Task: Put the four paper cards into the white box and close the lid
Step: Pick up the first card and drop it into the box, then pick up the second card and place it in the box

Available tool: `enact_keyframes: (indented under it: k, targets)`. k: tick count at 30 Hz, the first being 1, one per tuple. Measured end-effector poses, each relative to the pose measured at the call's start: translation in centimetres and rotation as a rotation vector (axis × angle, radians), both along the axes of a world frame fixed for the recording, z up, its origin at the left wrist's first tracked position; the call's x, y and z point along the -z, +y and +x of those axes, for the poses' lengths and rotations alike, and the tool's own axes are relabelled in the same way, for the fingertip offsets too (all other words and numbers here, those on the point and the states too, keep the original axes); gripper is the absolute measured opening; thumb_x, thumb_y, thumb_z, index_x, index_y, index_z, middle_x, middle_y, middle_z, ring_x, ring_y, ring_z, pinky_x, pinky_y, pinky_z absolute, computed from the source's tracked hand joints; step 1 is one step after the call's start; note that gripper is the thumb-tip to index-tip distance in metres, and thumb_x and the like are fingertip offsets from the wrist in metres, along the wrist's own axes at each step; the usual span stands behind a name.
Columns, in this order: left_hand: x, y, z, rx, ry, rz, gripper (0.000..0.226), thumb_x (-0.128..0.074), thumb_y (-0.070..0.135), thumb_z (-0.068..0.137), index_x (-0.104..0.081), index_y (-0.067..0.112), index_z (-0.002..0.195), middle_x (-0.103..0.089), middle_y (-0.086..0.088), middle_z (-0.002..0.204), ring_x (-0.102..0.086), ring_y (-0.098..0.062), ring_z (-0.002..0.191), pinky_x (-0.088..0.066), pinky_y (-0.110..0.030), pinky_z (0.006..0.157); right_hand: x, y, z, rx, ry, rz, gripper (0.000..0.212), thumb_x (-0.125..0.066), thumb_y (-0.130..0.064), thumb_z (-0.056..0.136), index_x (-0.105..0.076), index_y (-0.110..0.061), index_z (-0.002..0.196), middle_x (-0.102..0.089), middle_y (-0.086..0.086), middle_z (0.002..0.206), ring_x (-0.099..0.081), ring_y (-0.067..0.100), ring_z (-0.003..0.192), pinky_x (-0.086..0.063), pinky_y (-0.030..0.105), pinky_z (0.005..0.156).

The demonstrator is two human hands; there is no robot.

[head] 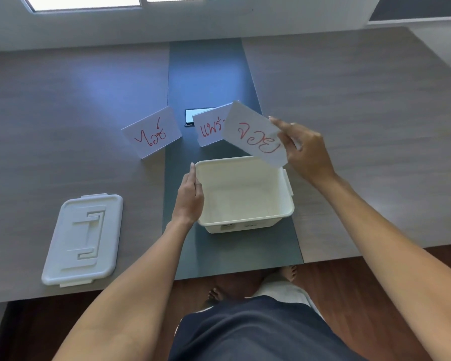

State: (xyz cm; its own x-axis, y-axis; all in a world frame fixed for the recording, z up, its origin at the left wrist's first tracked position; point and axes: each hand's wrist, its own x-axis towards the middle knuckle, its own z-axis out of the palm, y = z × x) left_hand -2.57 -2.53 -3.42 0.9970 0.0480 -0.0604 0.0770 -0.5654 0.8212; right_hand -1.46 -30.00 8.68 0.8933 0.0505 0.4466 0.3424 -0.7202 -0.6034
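The white box [245, 222] stands open on the dark middle strip of the table, and its inside looks bare. My left hand [189, 196] rests flat against its left wall, steadying it. My right hand [305, 149] pinches a paper card [255, 135] with red writing, tilted in the air above the box's far right corner. Behind the box a second card [208, 130] stands on the table, partly hidden by the held one. A third card [151, 132] stands further left. The lid [84, 241] lies flat on the table at the front left.
A dark flat device [189, 117] lies behind the cards on the middle strip. The table's front edge runs just below the box and lid. Wooden floor, my feet and dark clothing show beneath it. A wall with windows stands at the back.
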Motion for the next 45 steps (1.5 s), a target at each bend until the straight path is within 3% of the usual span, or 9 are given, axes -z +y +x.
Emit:
enact_keyframes:
  k: [3,9,16,20,24,30,37,41,45]
  targets:
    - [0.1,0.1,0.6,0.001,0.005,0.002,0.052,-0.030,0.015,0.106,-0.022,0.016,0.157,-0.048,0.009,0.116,-0.047,-0.007,0.103,-0.034,-0.022,0.091,0.7,0.1,-0.7,-0.049,0.064,0.052,0.038,-0.055,-0.008,0.097,-0.063,-0.018,0.133,-0.074,0.007,0.116,-0.069,0.019,0.104,-0.053,0.018,0.093]
    - [0.3,-0.1,1.4,0.000,-0.007,-0.001,0.051,-0.031,0.016,0.107,-0.024,0.015,0.157,-0.047,0.009,0.117,-0.047,-0.006,0.102,-0.036,-0.022,0.090,3.6,0.0,-1.9,-0.136,0.305,0.054,0.036,-0.060,-0.012,0.096,-0.066,-0.025,0.129,-0.072,0.000,0.121,-0.069,0.017,0.109,-0.060,0.039,0.090]
    - [0.5,0.0,2.2,-0.017,-0.006,0.009,0.050,-0.031,0.017,0.106,-0.027,0.018,0.156,-0.052,-0.003,0.135,-0.039,0.009,0.100,-0.026,0.004,0.078,6.7,1.2,-2.9,-0.321,0.764,0.024,0.034,-0.056,-0.015,0.099,-0.067,-0.031,0.126,-0.067,-0.002,0.131,-0.061,0.013,0.123,-0.051,0.030,0.105]
    - [0.5,-0.1,2.3,-0.024,-0.012,0.012,0.050,-0.030,0.015,0.106,-0.027,0.016,0.156,-0.052,-0.005,0.136,-0.035,0.015,0.096,-0.025,0.006,0.079,7.3,1.9,-3.1,-0.361,0.854,-0.073,0.042,-0.050,-0.005,0.096,-0.070,-0.030,0.123,-0.067,-0.005,0.130,-0.056,0.006,0.121,-0.040,0.006,0.095]
    - [0.4,-0.2,2.3,-0.026,-0.002,0.004,0.050,-0.030,0.017,0.106,-0.025,0.016,0.157,-0.051,-0.004,0.136,-0.035,0.015,0.097,-0.024,-0.001,0.084,7.4,2.1,-2.8,-0.404,0.987,-0.021,0.045,-0.043,-0.004,0.095,-0.067,-0.023,0.128,-0.071,-0.005,0.123,-0.066,0.006,0.111,-0.047,0.022,0.103]
    - [0.3,-0.1,2.2,-0.006,0.013,0.013,0.052,-0.029,0.016,0.106,-0.022,0.017,0.157,-0.049,-0.003,0.139,-0.033,0.017,0.099,-0.023,-0.003,0.087,6.8,1.7,-0.6,-0.240,0.700,0.101,0.032,-0.052,-0.012,0.097,-0.069,-0.023,0.122,-0.074,-0.013,0.108,-0.070,-0.007,0.093,-0.055,0.019,0.091]
    - [0.1,-0.1,2.1,0.003,0.025,0.033,0.052,-0.029,0.016,0.106,-0.021,0.018,0.158,-0.048,-0.003,0.141,-0.037,0.008,0.106,-0.026,-0.012,0.093,4.2,-0.8,6.1,-0.047,0.477,0.157,0.027,-0.057,-0.020,0.097,-0.070,-0.023,0.121,-0.074,-0.010,0.109,-0.071,0.009,0.103,-0.051,0.016,0.092]
    - [-0.1,-0.2,2.1,0.001,0.022,0.040,0.053,-0.029,0.013,0.105,-0.021,0.017,0.158,-0.050,-0.003,0.135,-0.040,0.005,0.107,-0.025,-0.009,0.090,4.3,-3.0,10.1,0.084,0.415,0.038,0.034,-0.052,-0.020,0.097,-0.066,-0.019,0.128,-0.068,0.004,0.129,-0.063,0.020,0.118,-0.045,0.024,0.095]
    - [-0.1,-0.1,2.1,0.031,0.029,0.063,0.055,-0.028,0.013,0.105,-0.018,0.018,0.158,-0.051,0.001,0.128,-0.047,-0.007,0.109,-0.029,-0.016,0.092,7.2,-5.4,12.7,0.193,0.596,-0.256,0.049,-0.047,-0.024,0.099,-0.044,-0.016,0.147,-0.034,0.010,0.159,-0.032,0.029,0.146,-0.023,0.044,0.118]
